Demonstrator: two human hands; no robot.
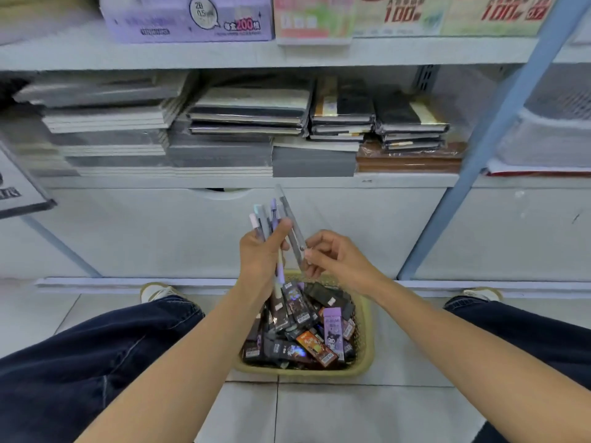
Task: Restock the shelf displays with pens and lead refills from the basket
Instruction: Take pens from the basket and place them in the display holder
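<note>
The left hand (260, 254) is gripping a fanned bundle of pens (270, 215), fingers curled round the barrels, above the far edge of the basket (367, 346). The right hand (332, 260) is pinching the lower end of a clear-sleeved pen (292, 225) in that bundle. Lead refill boxes (316, 346) are filling the basket, which is sitting on the floor against the shelf base (399, 238).

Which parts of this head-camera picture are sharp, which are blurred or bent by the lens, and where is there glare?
Head view, centre: the left hand, right hand, pens and basket are fairly sharp. Head view, top: the purple box is smeared. Head view, right: the wide lens slants the blue upright. The wrapped notebooks show faint glare. Lighting is even, shadows soft.
</note>
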